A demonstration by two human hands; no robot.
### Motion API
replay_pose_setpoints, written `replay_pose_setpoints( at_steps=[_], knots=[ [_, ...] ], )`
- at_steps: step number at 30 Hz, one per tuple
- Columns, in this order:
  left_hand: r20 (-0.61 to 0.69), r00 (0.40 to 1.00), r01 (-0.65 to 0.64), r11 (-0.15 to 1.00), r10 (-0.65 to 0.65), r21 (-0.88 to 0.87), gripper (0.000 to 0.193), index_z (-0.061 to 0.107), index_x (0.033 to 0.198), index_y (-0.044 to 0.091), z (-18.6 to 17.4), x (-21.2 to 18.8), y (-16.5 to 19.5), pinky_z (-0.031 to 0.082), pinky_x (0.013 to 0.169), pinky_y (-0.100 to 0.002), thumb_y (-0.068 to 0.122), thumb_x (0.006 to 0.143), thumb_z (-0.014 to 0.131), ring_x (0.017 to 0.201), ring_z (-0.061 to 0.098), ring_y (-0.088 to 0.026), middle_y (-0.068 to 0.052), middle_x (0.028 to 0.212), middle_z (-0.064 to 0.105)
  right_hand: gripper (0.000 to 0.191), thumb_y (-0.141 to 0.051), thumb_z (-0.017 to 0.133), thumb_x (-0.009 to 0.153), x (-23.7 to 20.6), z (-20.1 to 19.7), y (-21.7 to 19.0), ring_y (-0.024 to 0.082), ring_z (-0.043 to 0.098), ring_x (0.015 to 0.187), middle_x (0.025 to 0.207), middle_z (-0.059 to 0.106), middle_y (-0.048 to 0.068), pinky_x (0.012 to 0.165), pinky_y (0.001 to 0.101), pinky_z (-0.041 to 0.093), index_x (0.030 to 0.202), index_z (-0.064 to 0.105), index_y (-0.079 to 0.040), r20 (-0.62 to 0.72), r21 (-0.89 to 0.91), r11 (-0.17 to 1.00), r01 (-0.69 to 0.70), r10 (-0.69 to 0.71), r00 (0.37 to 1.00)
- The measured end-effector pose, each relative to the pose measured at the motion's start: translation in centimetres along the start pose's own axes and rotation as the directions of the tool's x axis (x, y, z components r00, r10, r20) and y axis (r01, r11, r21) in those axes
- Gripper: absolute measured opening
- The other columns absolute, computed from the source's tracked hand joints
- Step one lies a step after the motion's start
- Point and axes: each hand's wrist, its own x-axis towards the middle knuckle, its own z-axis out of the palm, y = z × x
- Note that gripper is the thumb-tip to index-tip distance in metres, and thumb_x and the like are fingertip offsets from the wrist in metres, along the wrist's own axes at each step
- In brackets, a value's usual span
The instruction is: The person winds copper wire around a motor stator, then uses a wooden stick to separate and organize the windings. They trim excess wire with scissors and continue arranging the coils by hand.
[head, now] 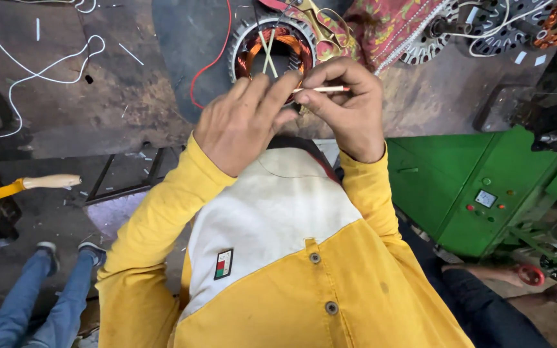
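Head view looks down on a round stator (272,55) with copper windings, lying on the dark work surface (130,96); all places below are told from this stator. Just in front of it, nearer to the person, both hands meet. The right hand (349,106) pinches a thin white sleeve (322,89) between thumb and fingertips, holding it level, probably so that its end stays in line with a wire. The left hand (243,122) has its fingers narrow and curled at the other end of the sleeve; whether they grip a wire I cannot tell. Two pale sticks (267,51) stand crossed inside the stator's opening. A red wire (211,64) curves along its left side, and more stators (485,26) lie well to its right. Below them stands a green machine (472,187).
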Motion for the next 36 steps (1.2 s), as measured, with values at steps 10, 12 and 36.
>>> replay_pose_setpoints(
  at_steps=[10,12,36],
  knots=[
    [-0.065,0.998,0.011,0.998,-0.016,-0.065,0.02,0.067,0.12,0.006,-0.3,-1.2,-0.8,0.051,0.062,-0.039,0.015,0.102,0.07,0.08,0.067,-0.025,-0.007,0.096,0.066,0.013,-0.009,0.061,0.108,-2.4,0.9,-1.3,0.015,0.068,0.08,0.115,0.066,0.011,0.067,0.0273,0.055,0.118,0.056,-0.003,-0.19,0.161,0.986,0.031,0.0,0.982],
    [-0.057,0.998,0.014,0.998,-0.017,-0.054,0.017,0.067,0.117,0.006,-0.3,-1.7,-1.2,0.052,0.063,-0.039,0.015,0.103,0.071,0.081,0.067,-0.025,-0.007,0.097,0.068,0.012,-0.008,0.063,0.111,-2.5,0.6,-1.3,0.014,0.065,0.079,0.113,0.065,0.012,0.063,0.0257,0.053,0.118,0.058,0.0,-0.16,0.058,0.995,0.079,-0.069,0.985],
    [-0.02,0.981,0.146,0.811,-0.191,-0.567,0.013,0.068,0.116,0.008,-0.6,-3.1,0.0,0.061,0.076,-0.035,0.014,0.105,0.072,0.091,0.077,-0.026,-0.009,0.107,0.074,0.022,-0.007,0.072,0.101,-5.7,3.9,3.3,0.013,0.066,0.083,0.104,0.069,0.007,0.074,0.0263,0.056,0.12,0.064,0.001,-0.169,0.13,0.992,0.001,0.021,0.985]
  ],
)
